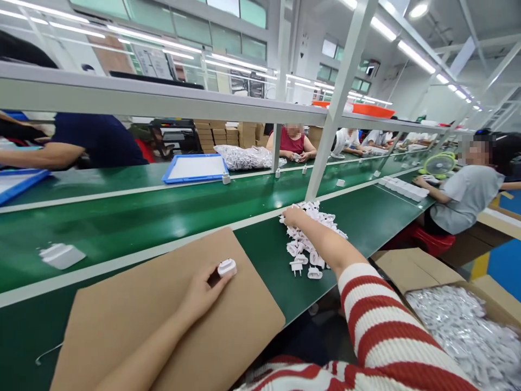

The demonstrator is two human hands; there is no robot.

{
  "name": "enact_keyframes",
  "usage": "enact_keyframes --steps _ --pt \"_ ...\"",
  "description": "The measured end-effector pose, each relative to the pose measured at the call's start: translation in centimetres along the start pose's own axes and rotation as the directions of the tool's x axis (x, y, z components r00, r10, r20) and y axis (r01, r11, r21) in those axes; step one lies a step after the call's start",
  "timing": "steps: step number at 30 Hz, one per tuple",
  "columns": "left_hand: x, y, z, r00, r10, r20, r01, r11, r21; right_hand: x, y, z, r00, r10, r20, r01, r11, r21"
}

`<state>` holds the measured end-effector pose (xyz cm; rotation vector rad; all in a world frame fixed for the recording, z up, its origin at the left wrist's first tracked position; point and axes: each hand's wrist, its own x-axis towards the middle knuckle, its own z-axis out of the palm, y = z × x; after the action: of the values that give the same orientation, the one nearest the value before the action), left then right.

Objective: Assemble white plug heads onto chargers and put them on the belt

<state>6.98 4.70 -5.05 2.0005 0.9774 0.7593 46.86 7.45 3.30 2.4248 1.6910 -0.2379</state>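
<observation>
My left hand point(205, 290) rests over a brown cardboard sheet point(163, 315), its thumb and fingers closed on a white charger plug point(227, 266). Stretched out to the right, my right hand point(293, 216) is at the far left edge of a pile of white plug pieces point(311, 239). Its fingers are curled down among them, and what they hold, if anything, is hidden. Several of the loose pieces show two-pin prongs.
A green conveyor belt point(122, 212) runs beyond the cardboard, with a white charger point(62, 255) on it at left. A metal post point(337, 98) rises beside the pile. An open carton of bagged white parts point(468, 331) stands lower right. Co-workers sit along the line.
</observation>
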Motion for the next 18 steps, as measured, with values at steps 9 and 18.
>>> enact_keyframes --steps 9,18 --pt "0.5 1.1 -0.3 0.989 -0.151 0.004 0.151 0.987 -0.052 -8.3 4.8 -0.7 0.954 -0.105 -0.281 0.149 0.979 0.142" --pt "11.7 5.6 -5.0 0.919 -0.259 -0.298 0.376 0.803 0.461 -22.2 9.9 10.7 0.689 0.567 -0.452 -0.226 0.760 0.610"
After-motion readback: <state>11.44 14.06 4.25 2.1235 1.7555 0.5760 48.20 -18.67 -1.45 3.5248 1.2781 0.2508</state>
